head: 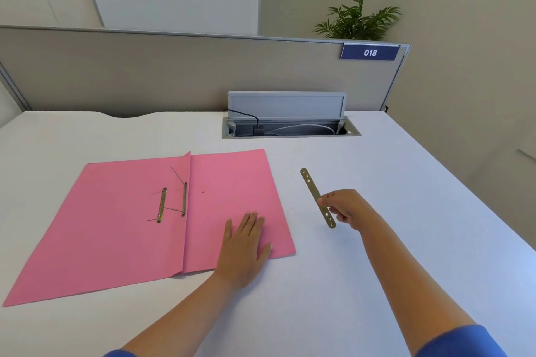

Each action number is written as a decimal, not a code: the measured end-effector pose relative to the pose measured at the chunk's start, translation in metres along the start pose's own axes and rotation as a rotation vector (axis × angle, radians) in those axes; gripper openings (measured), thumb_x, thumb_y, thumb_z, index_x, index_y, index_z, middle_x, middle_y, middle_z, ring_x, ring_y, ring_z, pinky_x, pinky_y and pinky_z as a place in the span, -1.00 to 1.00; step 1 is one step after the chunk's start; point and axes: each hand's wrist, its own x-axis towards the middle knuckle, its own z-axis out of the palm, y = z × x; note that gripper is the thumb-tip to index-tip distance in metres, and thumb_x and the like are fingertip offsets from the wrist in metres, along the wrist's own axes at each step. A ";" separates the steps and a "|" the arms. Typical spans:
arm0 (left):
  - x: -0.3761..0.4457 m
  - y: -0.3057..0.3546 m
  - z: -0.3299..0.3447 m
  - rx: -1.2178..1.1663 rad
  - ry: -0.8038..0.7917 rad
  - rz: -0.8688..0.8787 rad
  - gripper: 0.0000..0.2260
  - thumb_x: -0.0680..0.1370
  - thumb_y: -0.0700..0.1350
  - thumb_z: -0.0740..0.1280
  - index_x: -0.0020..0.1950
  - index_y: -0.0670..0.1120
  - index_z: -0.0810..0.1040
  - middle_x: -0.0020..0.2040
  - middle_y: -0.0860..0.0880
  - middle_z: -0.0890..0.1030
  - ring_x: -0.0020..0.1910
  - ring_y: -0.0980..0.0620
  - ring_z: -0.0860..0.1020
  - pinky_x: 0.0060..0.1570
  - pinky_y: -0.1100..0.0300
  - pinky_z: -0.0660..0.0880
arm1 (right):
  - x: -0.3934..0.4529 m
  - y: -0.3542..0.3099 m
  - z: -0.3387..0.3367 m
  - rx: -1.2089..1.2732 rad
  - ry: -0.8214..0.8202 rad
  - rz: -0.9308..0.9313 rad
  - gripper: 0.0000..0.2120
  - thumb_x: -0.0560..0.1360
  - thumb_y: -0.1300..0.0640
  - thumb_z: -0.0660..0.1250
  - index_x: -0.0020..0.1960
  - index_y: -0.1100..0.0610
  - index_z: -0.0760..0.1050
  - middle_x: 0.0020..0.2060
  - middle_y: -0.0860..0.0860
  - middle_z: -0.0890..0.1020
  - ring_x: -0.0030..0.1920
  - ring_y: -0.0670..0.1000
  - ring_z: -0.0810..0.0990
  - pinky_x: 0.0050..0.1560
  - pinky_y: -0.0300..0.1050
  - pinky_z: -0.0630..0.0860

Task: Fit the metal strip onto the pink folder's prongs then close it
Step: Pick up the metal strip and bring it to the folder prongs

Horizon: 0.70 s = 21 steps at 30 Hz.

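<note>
The pink folder [121, 226] lies open and flat on the white desk. Near its spine fold sits a brass fastener base [184, 199] with thin prongs sticking up, and a second brass bar [161, 205] lies beside it on the left flap. My left hand [246, 245] rests flat, fingers apart, on the folder's right flap near its lower corner. To the right of the folder, my right hand [345, 207] pinches the metal strip [311, 185], a long brass piece with holes, near its lower end; the strip's far end points away from me.
An open cable hatch [290, 124] with a raised lid and a plugged-in black cable sits at the back of the desk [377, 240]. A grey partition [145, 72] with a blue "018" sign [370, 52] stands behind it. A plant [356, 17] shows over the partition.
</note>
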 end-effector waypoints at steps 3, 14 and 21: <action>-0.005 -0.006 -0.007 -0.005 0.055 0.020 -0.47 0.57 0.15 -0.01 0.51 -0.02 0.10 0.55 0.01 0.13 0.54 0.05 0.01 0.47 -0.07 -0.22 | -0.011 -0.010 0.015 0.033 -0.040 -0.034 -0.88 0.44 0.31 0.37 -0.27 0.18 0.55 -0.38 0.03 0.49 -0.38 -0.06 0.39 -0.39 -0.24 0.25; -0.010 -0.062 -0.080 -0.225 0.518 0.022 -0.71 0.42 -0.22 0.34 0.13 -0.18 0.58 0.05 -0.08 0.67 0.07 -0.13 0.59 0.26 -0.06 0.40 | -0.038 -0.047 0.104 0.079 -0.182 -0.125 -0.89 0.44 0.31 0.35 -0.25 0.19 0.56 -0.37 0.08 0.49 -0.39 -0.03 0.35 -0.38 -0.22 0.29; -0.013 -0.122 -0.116 -0.517 0.683 -0.321 -0.73 0.47 -0.29 0.26 0.16 -0.16 0.54 -0.01 -0.09 0.61 0.04 -0.10 0.48 0.00 0.05 0.44 | -0.052 -0.070 0.165 0.098 -0.255 -0.137 -0.88 0.47 0.31 0.32 -0.23 0.20 0.55 -0.39 0.06 0.49 -0.41 -0.06 0.37 -0.37 -0.24 0.35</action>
